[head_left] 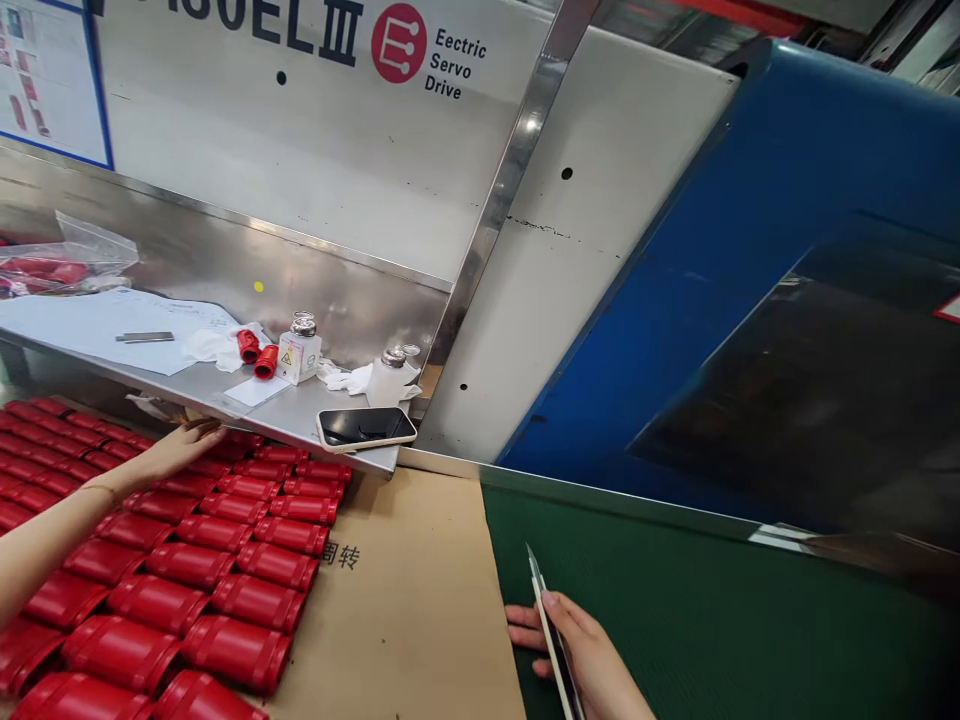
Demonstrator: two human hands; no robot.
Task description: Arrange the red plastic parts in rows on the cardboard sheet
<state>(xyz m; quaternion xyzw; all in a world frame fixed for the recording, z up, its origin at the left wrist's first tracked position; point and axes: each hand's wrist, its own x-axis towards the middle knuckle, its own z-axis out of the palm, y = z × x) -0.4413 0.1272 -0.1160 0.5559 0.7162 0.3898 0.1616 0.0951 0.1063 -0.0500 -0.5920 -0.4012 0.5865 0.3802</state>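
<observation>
Left hand point(176, 450): reaches out flat over the far rows of red plastic parts point(187, 565), fingers together and stretched toward the edge of the steel shelf point(300, 415); the grip closes on nothing that shows, though the fingertips are partly hidden under the shelf lip.
Right hand point(589, 655): grip clamped on a thin blade point(551, 635), held with the point up and away from the body, resting on the green mat point(712, 620).
Red plastic parts: laid side by side in tidy rows on cardboard point(409, 600) on the counter, probably so none rub or stack.
Steel shelf: carries two red caps point(256, 353), two small pump bottles point(300, 347), white rags point(214, 347), papers and a phone point(366, 428), all close enough to reach while working.
</observation>
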